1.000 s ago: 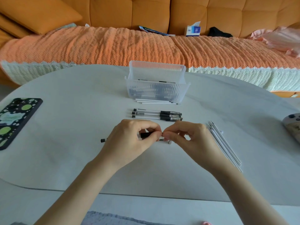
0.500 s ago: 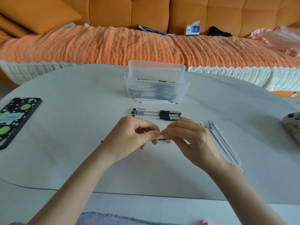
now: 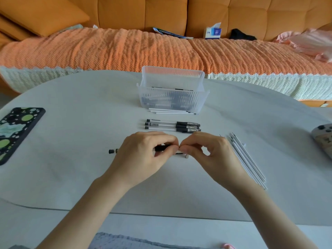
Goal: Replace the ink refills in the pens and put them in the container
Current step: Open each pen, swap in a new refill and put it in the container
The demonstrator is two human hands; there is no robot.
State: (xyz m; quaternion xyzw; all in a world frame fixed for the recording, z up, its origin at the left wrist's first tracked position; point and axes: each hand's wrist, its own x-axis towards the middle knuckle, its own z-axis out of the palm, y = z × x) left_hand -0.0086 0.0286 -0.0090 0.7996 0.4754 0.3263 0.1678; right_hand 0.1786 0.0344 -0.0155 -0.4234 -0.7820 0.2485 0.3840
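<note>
Finding: the clear-barrelled pen with a black grip [image 3: 161,147] is held low over the white counter [image 3: 71,141], long axis left to right, spanning both hands. The clear ribbed plastic container [image 3: 172,99] stands well beyond. The left hand [image 3: 142,155] curls round the barrel. The right hand [image 3: 210,153] pinches the tip end, thumb against forefinger.

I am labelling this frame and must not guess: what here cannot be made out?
Head view only.
Pen: left hand and right hand cover its middle and tip.
Container contents: its ribbed wall blurs them, no count possible.
Phone case: cut by left edge.
Controller: cut by right edge.
</note>
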